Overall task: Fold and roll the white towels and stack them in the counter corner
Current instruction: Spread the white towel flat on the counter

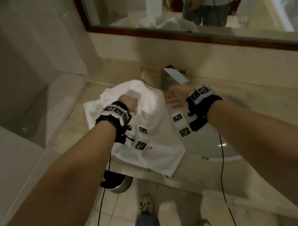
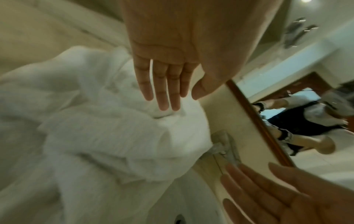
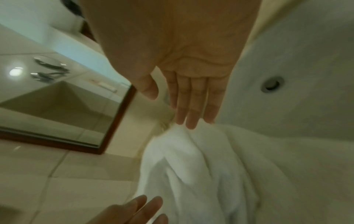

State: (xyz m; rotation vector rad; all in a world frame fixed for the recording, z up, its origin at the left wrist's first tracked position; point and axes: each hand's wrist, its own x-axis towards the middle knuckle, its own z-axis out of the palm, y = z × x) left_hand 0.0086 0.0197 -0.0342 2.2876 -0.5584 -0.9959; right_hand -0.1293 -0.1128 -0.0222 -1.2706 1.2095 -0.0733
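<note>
A crumpled white towel lies on the beige counter left of the sink, with one end hanging over the front edge. My left hand is over the towel's far part; in the left wrist view my left hand has straight fingers whose tips touch the towel. To the right, my right hand is held flat beside the towel, palm facing left. Seen from the right wrist, my right hand has straight fingertips just at the edge of the towel and holds nothing.
A chrome faucet stands behind my right hand, by the oval sink basin. A wood-framed mirror runs along the back wall. The counter corner is at the back left. A metal bin sits on the floor below.
</note>
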